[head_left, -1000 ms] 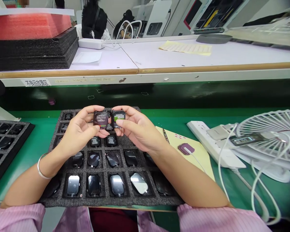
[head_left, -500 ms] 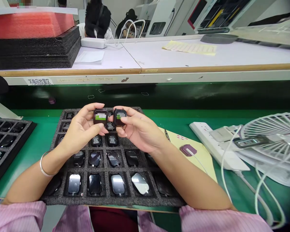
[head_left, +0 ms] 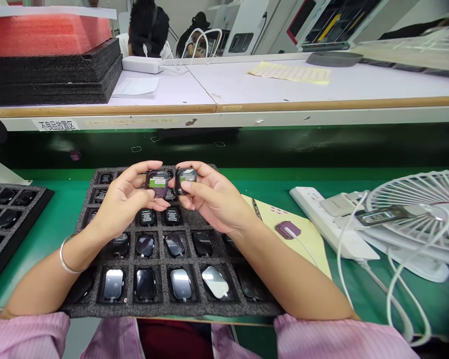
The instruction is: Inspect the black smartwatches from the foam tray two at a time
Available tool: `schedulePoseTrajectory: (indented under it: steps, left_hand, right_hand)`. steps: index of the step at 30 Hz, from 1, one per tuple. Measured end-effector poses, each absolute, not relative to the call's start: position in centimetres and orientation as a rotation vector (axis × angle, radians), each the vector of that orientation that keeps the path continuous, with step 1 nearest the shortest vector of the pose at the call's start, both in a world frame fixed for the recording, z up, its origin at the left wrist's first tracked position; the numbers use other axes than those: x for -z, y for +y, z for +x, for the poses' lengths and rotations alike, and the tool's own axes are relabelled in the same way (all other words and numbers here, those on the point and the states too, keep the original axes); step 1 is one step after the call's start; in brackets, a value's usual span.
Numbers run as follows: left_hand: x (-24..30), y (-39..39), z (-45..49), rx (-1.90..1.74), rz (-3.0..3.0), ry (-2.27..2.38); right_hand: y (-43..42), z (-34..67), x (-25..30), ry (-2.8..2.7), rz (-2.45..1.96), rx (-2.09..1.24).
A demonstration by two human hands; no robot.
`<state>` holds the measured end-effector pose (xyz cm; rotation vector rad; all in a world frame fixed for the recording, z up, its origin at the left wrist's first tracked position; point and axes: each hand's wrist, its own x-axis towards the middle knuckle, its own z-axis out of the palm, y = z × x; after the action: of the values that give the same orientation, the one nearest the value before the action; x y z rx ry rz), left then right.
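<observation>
My left hand pinches a dark smartwatch body between thumb and fingers; its lit screen shows green and white blocks. Close beside it, my right hand grips a second smartwatch body, its screen also lit and the thumb lying over the lower part. Both are held above a black foam tray with square compartments. Several watch bodies sit in it: the front ones, such as a glossy one, have dark or reflective faces, and those farther back, such as one, show white text. My forearms hide some compartments.
A second foam tray with watch bodies lies at left. To the right are yellow paper with a purple charger puck, a white power strip, cables and a fan. Foam stacks stand on the shelf; people sit beyond.
My left thumb has shifted onto the lower edge of the left watch's screen, and the right thumb has slid slightly left over the other. The camera view has moved a little.
</observation>
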<state>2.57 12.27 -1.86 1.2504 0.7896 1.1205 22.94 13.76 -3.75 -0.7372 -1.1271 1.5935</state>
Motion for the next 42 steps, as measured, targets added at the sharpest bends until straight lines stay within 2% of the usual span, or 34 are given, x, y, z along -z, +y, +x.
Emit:
schedulePoseTrajectory:
  steps: [42]
  left_hand:
    - [2.3, 13.5, 2.0, -1.194, 1.222, 0.806]
  right_hand:
    - [15.4, 23.9, 4.4, -1.129, -0.643, -1.565]
